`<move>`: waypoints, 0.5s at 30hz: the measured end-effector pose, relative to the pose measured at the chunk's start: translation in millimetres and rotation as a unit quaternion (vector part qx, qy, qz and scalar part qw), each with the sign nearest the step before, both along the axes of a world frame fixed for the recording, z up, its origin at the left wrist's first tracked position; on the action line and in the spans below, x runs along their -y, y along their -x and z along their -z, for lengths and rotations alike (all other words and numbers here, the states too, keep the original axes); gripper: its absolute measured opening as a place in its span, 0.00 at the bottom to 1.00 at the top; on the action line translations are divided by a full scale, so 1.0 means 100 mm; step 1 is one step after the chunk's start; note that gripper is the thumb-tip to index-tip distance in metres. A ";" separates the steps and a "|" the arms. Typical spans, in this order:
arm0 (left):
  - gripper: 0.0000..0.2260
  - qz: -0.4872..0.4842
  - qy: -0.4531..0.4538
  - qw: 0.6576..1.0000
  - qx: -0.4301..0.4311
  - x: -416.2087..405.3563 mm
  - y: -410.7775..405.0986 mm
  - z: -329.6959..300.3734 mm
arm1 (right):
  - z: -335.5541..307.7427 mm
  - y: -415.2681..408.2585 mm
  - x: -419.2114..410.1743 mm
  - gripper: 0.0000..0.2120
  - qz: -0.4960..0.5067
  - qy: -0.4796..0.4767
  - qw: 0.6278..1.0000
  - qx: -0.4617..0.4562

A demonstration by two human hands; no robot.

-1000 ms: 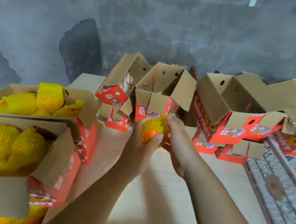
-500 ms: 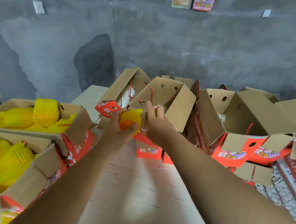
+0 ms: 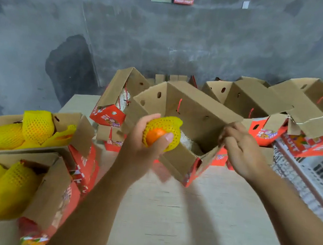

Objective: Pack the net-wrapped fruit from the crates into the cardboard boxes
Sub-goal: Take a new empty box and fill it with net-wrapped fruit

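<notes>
Head view, left to right: two filled boxes (image 3: 37,179) of yellow-netted fruit sit at the left. The left hand (image 3: 143,150) curls fingers and thumb round a net-wrapped orange (image 3: 161,133) over the open cardboard box (image 3: 188,109). The right hand (image 3: 241,150) seems to pinch that box's right flap, though blur hides the fingertips.

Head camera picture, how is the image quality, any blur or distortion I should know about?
Head view: soft, even light, no glare; motion smear around the left hand and the near flap of the open box; the netted orange reads clearly; wide-angle bending stretches the filled boxes at the left edge.
</notes>
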State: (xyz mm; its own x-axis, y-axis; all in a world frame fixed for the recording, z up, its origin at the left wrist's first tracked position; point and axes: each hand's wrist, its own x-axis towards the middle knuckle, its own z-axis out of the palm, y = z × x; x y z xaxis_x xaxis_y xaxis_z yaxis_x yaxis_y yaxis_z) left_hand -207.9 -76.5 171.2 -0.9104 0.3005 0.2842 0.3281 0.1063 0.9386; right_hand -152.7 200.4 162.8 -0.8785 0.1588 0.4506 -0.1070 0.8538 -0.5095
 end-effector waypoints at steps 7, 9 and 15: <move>0.19 0.079 -0.001 0.988 0.136 -0.23 -0.32 0.63 | 0.88 -0.65 -0.23 0.09 0.051 0.018 0.954 0.296; 0.16 0.078 0.010 0.979 0.189 -0.30 -0.42 0.89 | 1.21 -0.79 -0.21 0.09 0.068 0.066 0.922 0.376; 0.17 0.110 -0.007 0.953 0.282 -0.55 -0.63 1.40 | 1.41 -1.00 0.08 0.11 0.135 0.115 0.956 0.234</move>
